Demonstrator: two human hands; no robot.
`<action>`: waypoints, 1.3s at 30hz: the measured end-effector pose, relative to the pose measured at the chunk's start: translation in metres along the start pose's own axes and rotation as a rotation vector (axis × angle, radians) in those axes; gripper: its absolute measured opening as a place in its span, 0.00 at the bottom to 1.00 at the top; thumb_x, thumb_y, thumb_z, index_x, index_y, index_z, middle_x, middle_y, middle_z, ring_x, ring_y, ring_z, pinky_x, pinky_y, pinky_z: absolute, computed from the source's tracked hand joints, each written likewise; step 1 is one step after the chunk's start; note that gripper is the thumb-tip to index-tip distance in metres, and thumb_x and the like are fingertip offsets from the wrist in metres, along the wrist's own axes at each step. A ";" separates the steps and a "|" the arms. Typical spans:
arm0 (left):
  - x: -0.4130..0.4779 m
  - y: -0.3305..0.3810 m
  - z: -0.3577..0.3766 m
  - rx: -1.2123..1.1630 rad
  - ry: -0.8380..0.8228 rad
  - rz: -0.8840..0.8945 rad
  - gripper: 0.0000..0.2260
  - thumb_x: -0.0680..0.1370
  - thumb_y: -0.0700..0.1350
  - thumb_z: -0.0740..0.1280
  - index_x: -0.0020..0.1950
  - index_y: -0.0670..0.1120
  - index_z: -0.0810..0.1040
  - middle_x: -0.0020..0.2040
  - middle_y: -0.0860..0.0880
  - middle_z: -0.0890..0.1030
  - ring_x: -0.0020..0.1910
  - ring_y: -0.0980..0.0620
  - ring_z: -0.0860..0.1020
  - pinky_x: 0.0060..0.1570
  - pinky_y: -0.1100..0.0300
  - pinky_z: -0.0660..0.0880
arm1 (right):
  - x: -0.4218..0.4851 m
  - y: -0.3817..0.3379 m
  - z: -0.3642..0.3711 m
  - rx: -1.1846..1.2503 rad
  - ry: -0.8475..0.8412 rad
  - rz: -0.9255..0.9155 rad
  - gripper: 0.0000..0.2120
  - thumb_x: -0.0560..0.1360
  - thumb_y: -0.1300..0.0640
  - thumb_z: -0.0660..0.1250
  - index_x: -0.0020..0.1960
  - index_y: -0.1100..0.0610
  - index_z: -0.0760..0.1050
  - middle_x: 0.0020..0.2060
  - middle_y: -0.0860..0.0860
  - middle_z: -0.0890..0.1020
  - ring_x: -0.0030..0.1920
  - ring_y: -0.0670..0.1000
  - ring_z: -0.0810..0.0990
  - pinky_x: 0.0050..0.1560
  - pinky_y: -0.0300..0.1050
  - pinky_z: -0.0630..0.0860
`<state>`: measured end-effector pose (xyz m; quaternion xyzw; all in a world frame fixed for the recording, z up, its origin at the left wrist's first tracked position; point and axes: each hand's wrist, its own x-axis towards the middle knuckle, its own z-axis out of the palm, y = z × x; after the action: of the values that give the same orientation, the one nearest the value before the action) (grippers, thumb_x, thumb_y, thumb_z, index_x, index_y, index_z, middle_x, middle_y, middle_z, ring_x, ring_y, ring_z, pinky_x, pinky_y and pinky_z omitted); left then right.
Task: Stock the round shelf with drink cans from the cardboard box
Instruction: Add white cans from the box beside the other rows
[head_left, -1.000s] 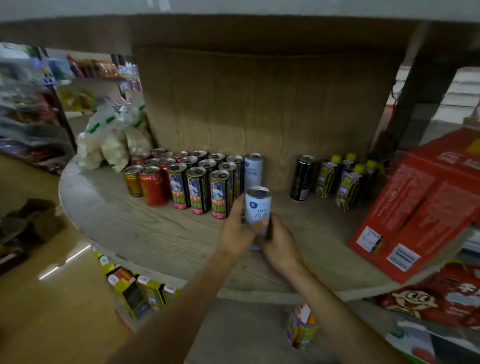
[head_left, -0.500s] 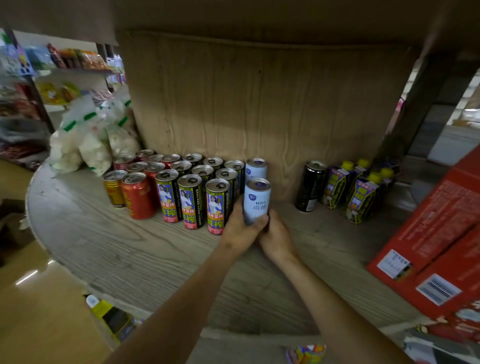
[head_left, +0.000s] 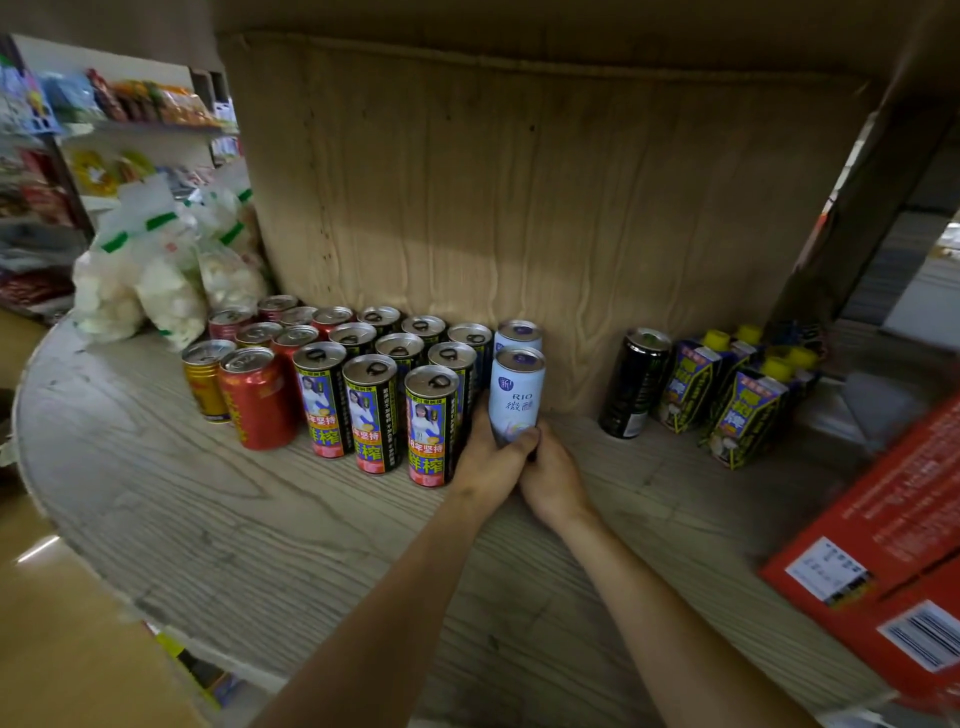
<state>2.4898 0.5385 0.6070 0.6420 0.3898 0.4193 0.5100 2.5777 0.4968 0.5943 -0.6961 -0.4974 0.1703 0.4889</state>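
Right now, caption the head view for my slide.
Left hand and right hand grip a pale blue RIO drink can beside black-and-yellow cans on the round wooden shelf.

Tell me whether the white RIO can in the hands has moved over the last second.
Yes. The white RIO can has gone deeper onto the shelf, closing up right in front of the rear white can.

On the round grey wood-grain shelf (head_left: 218, 525), the left hand (head_left: 488, 462) and the right hand (head_left: 553, 480) clasp the lower part of an upright pale blue-and-white drink can (head_left: 517, 395). Its foot is hidden by the fingers. It is just in front of a matching can (head_left: 518, 332), close beside the tall black-and-yellow cans (head_left: 431, 426). A red cardboard box (head_left: 883, 545) lies at the right.
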 end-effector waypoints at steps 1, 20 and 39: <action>0.001 -0.001 0.001 0.001 0.005 0.004 0.32 0.76 0.42 0.72 0.78 0.48 0.64 0.72 0.49 0.75 0.71 0.53 0.72 0.74 0.52 0.66 | 0.001 0.001 0.000 0.000 -0.004 -0.004 0.17 0.76 0.53 0.66 0.64 0.54 0.75 0.59 0.54 0.82 0.60 0.53 0.80 0.59 0.49 0.76; 0.003 -0.010 0.001 -0.002 -0.018 0.038 0.34 0.72 0.51 0.72 0.77 0.51 0.64 0.71 0.52 0.76 0.70 0.55 0.74 0.73 0.50 0.67 | 0.001 0.002 0.005 0.018 0.050 -0.075 0.22 0.72 0.50 0.65 0.65 0.53 0.75 0.59 0.51 0.82 0.60 0.48 0.79 0.56 0.41 0.72; 0.005 -0.017 0.002 0.085 0.029 0.089 0.32 0.78 0.46 0.72 0.79 0.47 0.62 0.72 0.49 0.74 0.71 0.53 0.73 0.72 0.57 0.67 | 0.007 0.013 0.006 -0.044 0.058 -0.055 0.18 0.78 0.56 0.68 0.67 0.58 0.73 0.61 0.56 0.79 0.60 0.54 0.78 0.52 0.39 0.68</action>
<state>2.4928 0.5458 0.5908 0.6735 0.3857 0.4339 0.4575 2.5836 0.5058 0.5827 -0.6972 -0.5056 0.1256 0.4924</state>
